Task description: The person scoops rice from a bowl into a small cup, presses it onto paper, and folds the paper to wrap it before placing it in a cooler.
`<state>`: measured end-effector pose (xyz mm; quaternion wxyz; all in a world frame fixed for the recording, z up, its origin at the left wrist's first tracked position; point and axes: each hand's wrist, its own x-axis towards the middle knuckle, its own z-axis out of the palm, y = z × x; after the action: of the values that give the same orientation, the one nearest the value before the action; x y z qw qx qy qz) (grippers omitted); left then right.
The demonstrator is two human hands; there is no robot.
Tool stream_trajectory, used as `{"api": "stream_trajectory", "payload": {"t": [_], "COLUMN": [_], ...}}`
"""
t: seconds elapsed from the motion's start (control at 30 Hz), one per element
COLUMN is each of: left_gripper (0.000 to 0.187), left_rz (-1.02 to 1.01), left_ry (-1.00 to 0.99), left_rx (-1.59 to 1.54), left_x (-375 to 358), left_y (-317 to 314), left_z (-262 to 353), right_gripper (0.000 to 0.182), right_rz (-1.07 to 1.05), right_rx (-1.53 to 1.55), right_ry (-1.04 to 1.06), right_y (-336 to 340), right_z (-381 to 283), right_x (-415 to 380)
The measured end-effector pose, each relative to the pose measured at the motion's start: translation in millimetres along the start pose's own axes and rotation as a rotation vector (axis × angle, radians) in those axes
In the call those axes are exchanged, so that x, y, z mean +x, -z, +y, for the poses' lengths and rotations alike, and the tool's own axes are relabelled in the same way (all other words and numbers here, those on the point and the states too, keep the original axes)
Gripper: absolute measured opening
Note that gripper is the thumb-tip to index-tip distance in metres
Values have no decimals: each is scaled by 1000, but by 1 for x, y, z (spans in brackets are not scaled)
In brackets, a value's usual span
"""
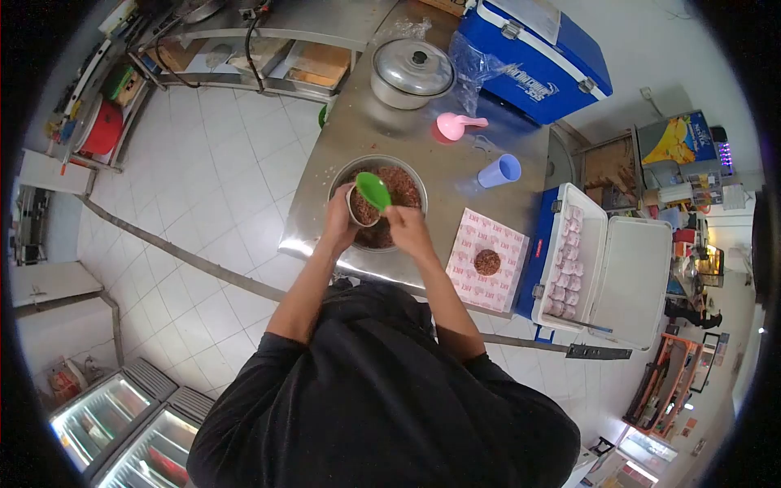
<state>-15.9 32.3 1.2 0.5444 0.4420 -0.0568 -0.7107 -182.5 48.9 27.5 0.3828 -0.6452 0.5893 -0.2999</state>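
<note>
A round metal basin (422, 185) of reddish-brown, rice-like food stands on the steel table. Over its left side, my left hand (339, 218) is closed around a small cup (364, 213) filled with the same food. My right hand (408, 229) grips a green spoon (373, 190), whose bowl covers part of the cup's top. To the right of the basin lies pink-and-white printed paper (464, 276), with a flat round mound of the brown food (487, 262) on it.
Behind the basin are a lidded metal pot (413, 69), a pink scoop (457, 124), a blue-violet cup (499, 170) and a blue cooler (529, 65). At the right, an opened cooler (598, 268) contains several rows of wrapped parcels (569, 268).
</note>
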Motion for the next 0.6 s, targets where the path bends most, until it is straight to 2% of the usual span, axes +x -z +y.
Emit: {"api": "stream_trajectory", "payload": {"t": [0.03,0.13,0.23,0.33,0.43,0.53,0.6], "left_gripper": [37,35,34,34,35,36,36], "left_rz": [-9,-48,-82,-76,-85,-57,-51], "left_ry": [-21,-63,-40,-38,-63,-58,-72], "left_rx": [57,177,152,78,52,-19,-86], "left_x": [2,5,2,-1,0,8,11], "left_y": [2,7,3,-4,-3,5,5], "left_z": [-3,-5,-7,-3,-8,-5,-2], "right_gripper": [31,32,34,37,38,39,39], "right_rz": [-11,-233,-323,-256,-305,-402,-370], "right_rx": [47,-164,-27,69,173,544,697], "right_ry": [43,-21,-2,-292,-397,-646,-652], "right_y": [-7,-9,21,49,16,23,16], "right_z": [4,12,14,-3,2,-4,-10], "right_x": [0,-2,4,3,-12,-12,-21]}}
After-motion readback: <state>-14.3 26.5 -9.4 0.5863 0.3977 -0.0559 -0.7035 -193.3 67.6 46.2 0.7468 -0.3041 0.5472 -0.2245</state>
